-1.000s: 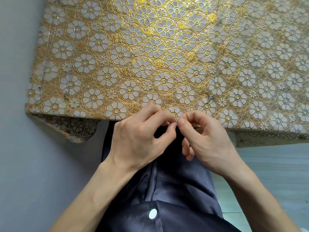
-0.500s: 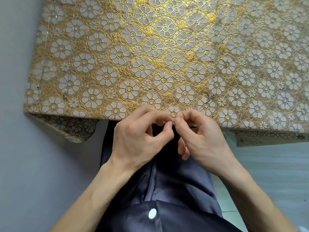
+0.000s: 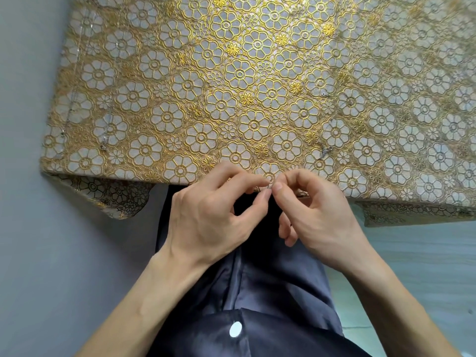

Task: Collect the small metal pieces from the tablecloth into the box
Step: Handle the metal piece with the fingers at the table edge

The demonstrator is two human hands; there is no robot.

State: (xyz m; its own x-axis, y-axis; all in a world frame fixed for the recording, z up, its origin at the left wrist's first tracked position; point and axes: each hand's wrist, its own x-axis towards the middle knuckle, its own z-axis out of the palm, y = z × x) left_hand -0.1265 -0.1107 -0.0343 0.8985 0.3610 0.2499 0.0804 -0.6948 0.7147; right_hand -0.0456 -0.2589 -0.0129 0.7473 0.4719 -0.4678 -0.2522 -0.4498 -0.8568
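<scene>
The gold floral tablecloth (image 3: 257, 81) covers the table ahead of me. My left hand (image 3: 213, 215) and my right hand (image 3: 314, 212) meet at its near edge, thumbs and forefingers pinched together on a tiny metal piece (image 3: 270, 186) that barely shows between the fingertips. A small silver piece (image 3: 324, 152) lies on the cloth just beyond my right hand. Another small metal piece (image 3: 104, 145) lies near the left edge, and a tiny one (image 3: 324, 94) sits farther back. No box is in view.
The cloth hangs over the table's near edge (image 3: 116, 199) at the left corner. A grey wall or floor (image 3: 28, 228) runs along the left. My dark trousers (image 3: 257, 279) fill the space below the hands.
Both hands have stayed together at the table's near edge, shifting slightly forward. The fingertips keep working the same tiny piece.
</scene>
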